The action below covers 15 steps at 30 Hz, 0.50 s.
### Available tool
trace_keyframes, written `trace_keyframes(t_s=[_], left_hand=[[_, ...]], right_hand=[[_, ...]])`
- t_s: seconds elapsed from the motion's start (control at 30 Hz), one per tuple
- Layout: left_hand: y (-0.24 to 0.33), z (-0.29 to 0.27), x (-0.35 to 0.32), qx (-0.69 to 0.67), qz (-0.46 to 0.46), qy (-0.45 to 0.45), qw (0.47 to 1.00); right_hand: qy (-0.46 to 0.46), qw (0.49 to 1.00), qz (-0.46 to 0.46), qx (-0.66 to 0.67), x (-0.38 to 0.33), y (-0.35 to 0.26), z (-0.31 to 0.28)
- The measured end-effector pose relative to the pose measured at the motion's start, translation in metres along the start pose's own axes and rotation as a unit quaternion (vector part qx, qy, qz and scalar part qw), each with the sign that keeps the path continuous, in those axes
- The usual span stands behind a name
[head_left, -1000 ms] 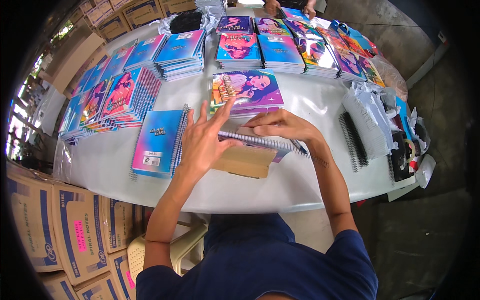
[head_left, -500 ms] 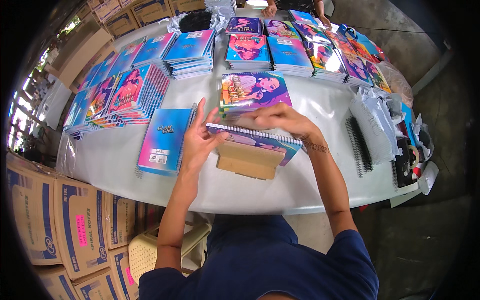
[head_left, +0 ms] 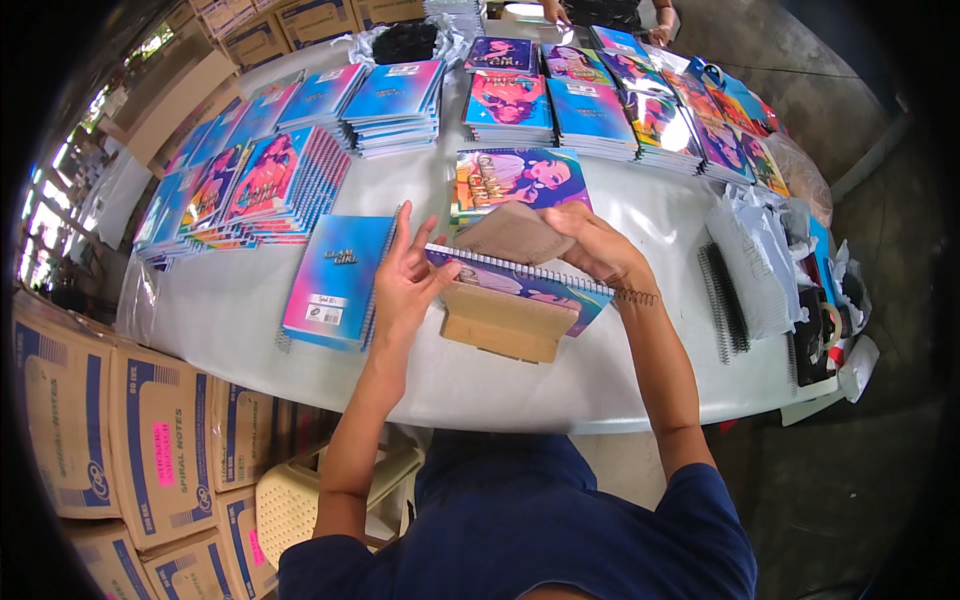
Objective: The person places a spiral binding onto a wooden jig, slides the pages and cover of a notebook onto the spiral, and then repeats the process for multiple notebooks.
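A spiral notebook (head_left: 540,292) with a purple illustrated cover stands on its edge before me, coil side up. It leans against a folded brown cardboard piece (head_left: 505,335) on the table. My left hand (head_left: 408,280) grips the notebook's left end, thumb on the near face, some fingers pointing up. Just behind the coil, my right hand (head_left: 590,245) holds a brown board sheet (head_left: 515,235), fingertips partly hidden by it. Past the notebook's right end, a dark wire coil (head_left: 636,297) sticks out beside my right wrist. A blue-pink spiral notebook (head_left: 338,275) lies left of my left hand.
Beyond my hands lies a small notebook stack (head_left: 525,180). Taller notebook stacks (head_left: 390,105) line the far side. At right are loose black coils (head_left: 722,300) and wrapping paper (head_left: 755,255). Cartons (head_left: 160,440) and a cream stool (head_left: 300,500) stand at left. Another person's hand (head_left: 660,30) shows far off.
My right hand, blurred above the coil before, now has the brown board sheet raised behind it. My left hand keeps its hold on the notebook. The whole view has shifted slightly.
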<state>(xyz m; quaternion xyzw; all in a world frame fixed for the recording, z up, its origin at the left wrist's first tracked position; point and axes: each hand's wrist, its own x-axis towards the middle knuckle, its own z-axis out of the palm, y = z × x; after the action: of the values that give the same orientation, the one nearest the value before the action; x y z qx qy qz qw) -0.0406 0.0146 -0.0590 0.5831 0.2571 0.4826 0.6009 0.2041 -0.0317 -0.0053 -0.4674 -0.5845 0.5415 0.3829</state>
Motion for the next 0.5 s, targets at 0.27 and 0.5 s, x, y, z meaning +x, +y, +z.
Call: trace_keyframes(t_s=[0.27, 0.5], left_hand=[[0.005, -0.003, -0.001, -0.051, -0.024, 0.012, 0.998], [0.0, -0.017, 0.007, -0.002, -0.03, -0.056, 0.998]], right_hand=[[-0.003, 0.999, -0.034, 0.004, 0.008, -0.011, 0.014], [0.059, 0.983, -0.02, -0.172, 0.0, -0.008, 0.001]])
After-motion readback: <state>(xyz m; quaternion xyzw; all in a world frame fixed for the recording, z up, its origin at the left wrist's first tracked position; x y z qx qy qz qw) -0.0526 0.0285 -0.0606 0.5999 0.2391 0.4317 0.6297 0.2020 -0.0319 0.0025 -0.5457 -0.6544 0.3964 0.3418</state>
